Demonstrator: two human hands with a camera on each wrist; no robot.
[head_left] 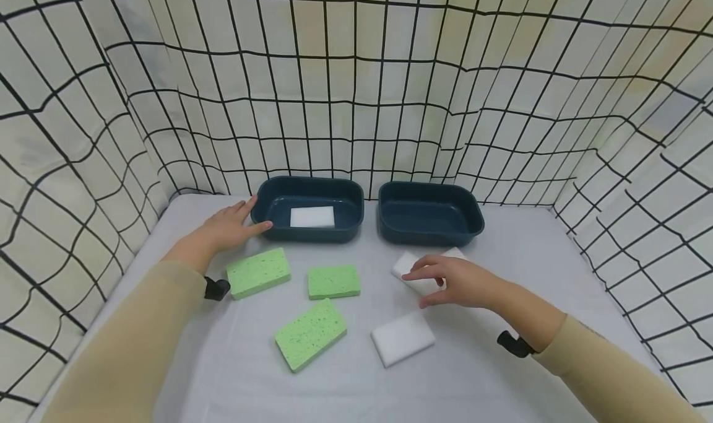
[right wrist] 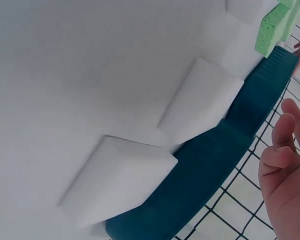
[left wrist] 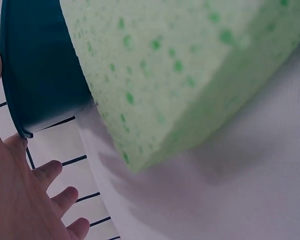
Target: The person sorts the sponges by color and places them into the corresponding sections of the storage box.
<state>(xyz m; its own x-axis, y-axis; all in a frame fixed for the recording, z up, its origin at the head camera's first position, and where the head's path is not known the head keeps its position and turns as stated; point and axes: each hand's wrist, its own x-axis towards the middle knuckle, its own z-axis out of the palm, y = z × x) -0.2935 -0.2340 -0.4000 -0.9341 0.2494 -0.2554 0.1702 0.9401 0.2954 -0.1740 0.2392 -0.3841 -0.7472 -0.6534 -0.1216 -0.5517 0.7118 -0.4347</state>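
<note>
Two dark blue bins stand at the back of the table. The left bin (head_left: 262, 207) holds one white sponge (head_left: 312, 217); the right bin (head_left: 429, 215) holds nothing. My left hand (head_left: 245, 220) lies flat on the table, fingertips touching the left bin's near corner (left wrist: 40, 70), beside a green sponge (head_left: 258, 272) (left wrist: 180, 75). My right hand (head_left: 429, 283) hovers with loosely bent fingers over a white sponge (head_left: 405, 263) (right wrist: 120, 180), holding nothing. A second white sponge (head_left: 455, 252) (right wrist: 200, 107) lies just behind it, by the right bin (right wrist: 205, 170).
Two more green sponges (head_left: 333, 281) (head_left: 310, 334) and another white sponge (head_left: 402, 338) lie on the white tabletop (head_left: 501, 373). A grid-patterned cloth wall (head_left: 356, 101) closes in the back and both sides.
</note>
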